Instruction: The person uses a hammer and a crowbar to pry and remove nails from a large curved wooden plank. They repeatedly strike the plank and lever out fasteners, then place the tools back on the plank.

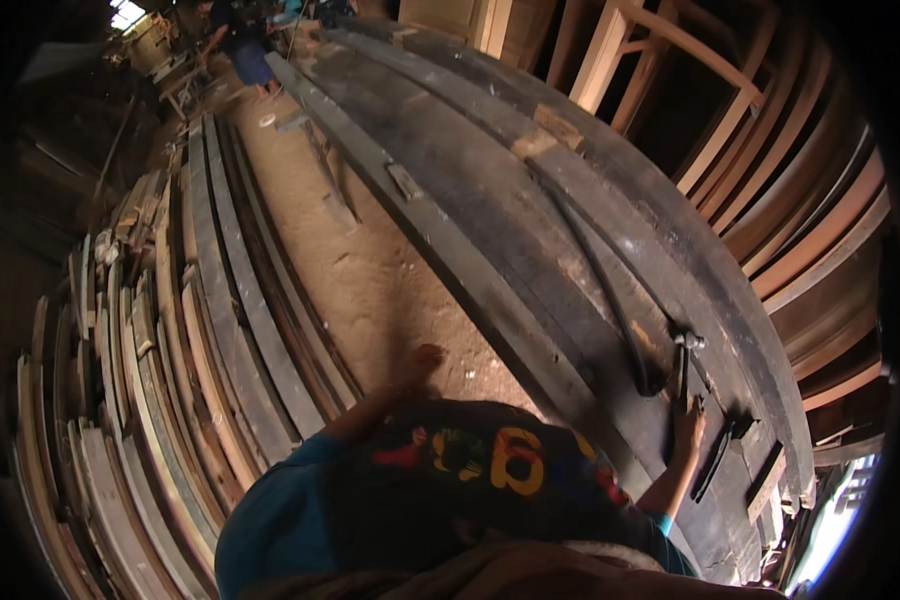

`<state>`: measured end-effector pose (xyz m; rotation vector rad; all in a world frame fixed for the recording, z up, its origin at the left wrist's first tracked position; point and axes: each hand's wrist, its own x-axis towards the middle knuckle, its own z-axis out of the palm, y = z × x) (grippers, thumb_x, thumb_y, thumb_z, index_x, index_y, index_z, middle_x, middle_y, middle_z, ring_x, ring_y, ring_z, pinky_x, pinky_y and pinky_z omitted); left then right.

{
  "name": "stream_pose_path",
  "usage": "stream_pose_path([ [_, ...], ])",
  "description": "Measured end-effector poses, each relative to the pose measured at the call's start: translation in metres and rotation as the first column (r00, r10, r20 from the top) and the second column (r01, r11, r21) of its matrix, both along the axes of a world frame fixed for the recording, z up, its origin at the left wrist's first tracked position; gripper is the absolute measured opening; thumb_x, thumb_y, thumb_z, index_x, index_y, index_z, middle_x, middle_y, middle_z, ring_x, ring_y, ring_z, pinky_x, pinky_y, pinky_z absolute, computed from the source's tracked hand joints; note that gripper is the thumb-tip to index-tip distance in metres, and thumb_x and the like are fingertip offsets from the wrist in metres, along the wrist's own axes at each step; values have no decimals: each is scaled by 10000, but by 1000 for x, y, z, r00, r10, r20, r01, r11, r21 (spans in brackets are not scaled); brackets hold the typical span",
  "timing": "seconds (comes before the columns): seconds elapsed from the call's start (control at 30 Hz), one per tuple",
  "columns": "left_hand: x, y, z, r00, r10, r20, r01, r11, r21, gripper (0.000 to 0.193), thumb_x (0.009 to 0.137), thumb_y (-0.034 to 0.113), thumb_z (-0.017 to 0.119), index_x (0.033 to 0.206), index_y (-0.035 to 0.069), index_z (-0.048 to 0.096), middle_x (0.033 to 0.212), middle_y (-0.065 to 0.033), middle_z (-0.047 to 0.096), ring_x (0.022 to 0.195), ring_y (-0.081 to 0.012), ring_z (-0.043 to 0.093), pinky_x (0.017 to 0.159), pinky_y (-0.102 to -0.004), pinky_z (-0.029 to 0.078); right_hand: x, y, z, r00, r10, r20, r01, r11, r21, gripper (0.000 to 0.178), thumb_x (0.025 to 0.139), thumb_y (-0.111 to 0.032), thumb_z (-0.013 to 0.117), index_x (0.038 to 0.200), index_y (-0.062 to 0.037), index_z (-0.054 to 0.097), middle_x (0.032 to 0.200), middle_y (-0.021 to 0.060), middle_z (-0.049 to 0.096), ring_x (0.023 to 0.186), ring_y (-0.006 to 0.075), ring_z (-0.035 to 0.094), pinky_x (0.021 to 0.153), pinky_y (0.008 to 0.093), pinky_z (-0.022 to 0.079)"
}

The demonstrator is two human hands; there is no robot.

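Note:
On the right, my right hand [687, 432] is at the lower end of a hammer's handle, with the fingers closed around it. The hammer [686, 343] lies along the dark workbench top [490, 215], its metal head pointing away from me. Just left of it, a long dark bar [610, 285] ends in a hook near the hammer. A slim black tool [712, 465] rests to the right of my wrist; its kind is unclear. My left hand [425, 363] hangs over the sandy floor, left of the bench edge, blurred and touching nothing visible.
Long boards [235, 290] are stacked on the left. Wooden frames [660, 60] and curved-looking planks [820, 230] stand beyond the bench at right. A small wood block [767, 480] lies near the bench's right edge. Another person [245, 50] stands at the far left.

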<state>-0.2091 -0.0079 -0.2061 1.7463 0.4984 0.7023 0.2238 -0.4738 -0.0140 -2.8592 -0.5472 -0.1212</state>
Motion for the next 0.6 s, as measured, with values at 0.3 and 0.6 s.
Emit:
stream_pose_path([
  [0.3,-274,-149,-60,361,125,-924,-579,807,-117,449,871,347,557,1143,-9,587,1099,-188,640,998,-332,620,823,-409,500,5,22,1,993,-38,-111,10,970,-242,365,785,-183,671,1075,7,556,1069,231,589,1057,389,551,903,459,443],
  [0.6,-296,-166,-94,455,-15,-890,-656,671,-346,419,881,328,532,1130,-5,588,1047,-168,644,927,-300,623,796,-403,496,17,3,-2,984,-6,-177,-45,958,-282,475,821,-369,615,1157,-41,544,1113,221,611,1057,360,583,883,457,467],
])
